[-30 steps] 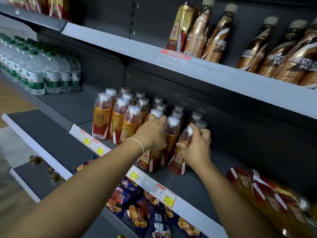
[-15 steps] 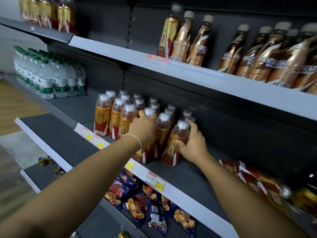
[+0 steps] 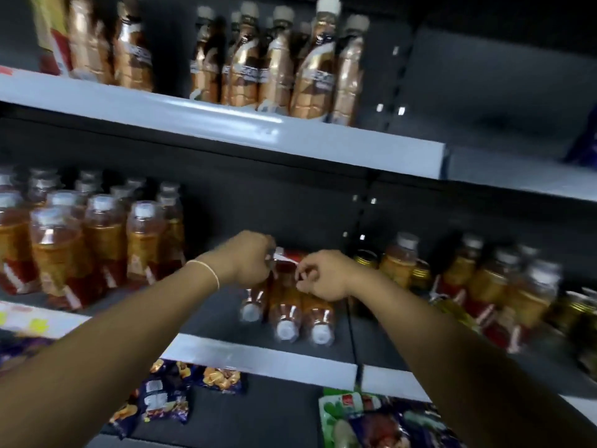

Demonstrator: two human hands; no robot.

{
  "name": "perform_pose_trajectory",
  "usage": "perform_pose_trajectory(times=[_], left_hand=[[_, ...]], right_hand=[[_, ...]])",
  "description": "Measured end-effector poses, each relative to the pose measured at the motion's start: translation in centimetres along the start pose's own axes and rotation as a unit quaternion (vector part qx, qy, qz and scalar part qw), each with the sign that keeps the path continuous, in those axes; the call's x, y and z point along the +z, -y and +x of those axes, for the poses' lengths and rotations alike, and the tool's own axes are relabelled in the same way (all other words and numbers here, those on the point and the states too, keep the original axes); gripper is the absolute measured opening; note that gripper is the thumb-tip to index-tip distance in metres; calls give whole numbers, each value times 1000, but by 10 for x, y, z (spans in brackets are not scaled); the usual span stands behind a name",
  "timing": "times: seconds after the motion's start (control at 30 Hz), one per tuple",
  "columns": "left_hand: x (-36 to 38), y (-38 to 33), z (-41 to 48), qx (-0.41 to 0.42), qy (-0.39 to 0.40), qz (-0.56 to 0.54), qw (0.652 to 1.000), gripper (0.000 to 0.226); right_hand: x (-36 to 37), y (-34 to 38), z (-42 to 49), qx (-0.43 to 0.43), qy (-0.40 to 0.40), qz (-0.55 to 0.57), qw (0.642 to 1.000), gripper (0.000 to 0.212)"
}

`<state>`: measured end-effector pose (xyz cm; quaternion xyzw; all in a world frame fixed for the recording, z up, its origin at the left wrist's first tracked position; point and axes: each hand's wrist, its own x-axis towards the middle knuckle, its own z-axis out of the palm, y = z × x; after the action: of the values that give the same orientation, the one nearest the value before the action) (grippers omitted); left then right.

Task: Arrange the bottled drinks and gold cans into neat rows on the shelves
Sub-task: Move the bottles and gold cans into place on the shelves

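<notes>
Though all is blurred, left hand (image 3: 248, 260), right hand (image 3: 326, 276) curled over lying bottles (image 3: 286, 313), grip unclear.

A shop: stocked shelves (image 3: 226, 124) of bottled drinks (image 3: 106, 240)

Both bare arms are reaching forward from the lower corners and converging toward the middle, with the left hand (image 3: 250, 260) sitting a little higher than the right hand (image 3: 326, 276); the two are near each other but not touching. The left hand is showing its back to the camera, its fingers curling down out of sight, and a thin bracelet (image 3: 206, 273) is circling its wrist. The right hand is bending at the wrist, its fingers (image 3: 302, 278) curling leftward toward the other hand, though blur is hiding whether either hand is gripping anything.
</notes>
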<state>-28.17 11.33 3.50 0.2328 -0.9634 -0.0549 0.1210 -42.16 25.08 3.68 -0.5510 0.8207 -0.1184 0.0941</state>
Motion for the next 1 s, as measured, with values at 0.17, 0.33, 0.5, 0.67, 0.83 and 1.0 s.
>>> perform_pose_trajectory(times=[0.17,0.33,0.5,0.67,0.83,1.0], left_hand=[[32,-102,36,114,56,-36,991,11],[47,-186,64,169,48,-83,981,30],[61,-265,88,210,47,-111,970,36],[72,-325,117,212,48,-95,972,54],[74,-365,156,210,48,-100,971,63],[78,-394,193,231,85,-84,966,72]], right_hand=[[-32,-92,-64,66,-4,93,993,39],[-54,-172,-115,110,-113,115,981,29],[-71,-235,-156,149,-250,85,953,31],[-86,-280,-179,167,-320,-23,932,26],[-90,-317,-182,244,-291,-52,924,58],[-82,-337,-175,226,-265,-3,937,76]])
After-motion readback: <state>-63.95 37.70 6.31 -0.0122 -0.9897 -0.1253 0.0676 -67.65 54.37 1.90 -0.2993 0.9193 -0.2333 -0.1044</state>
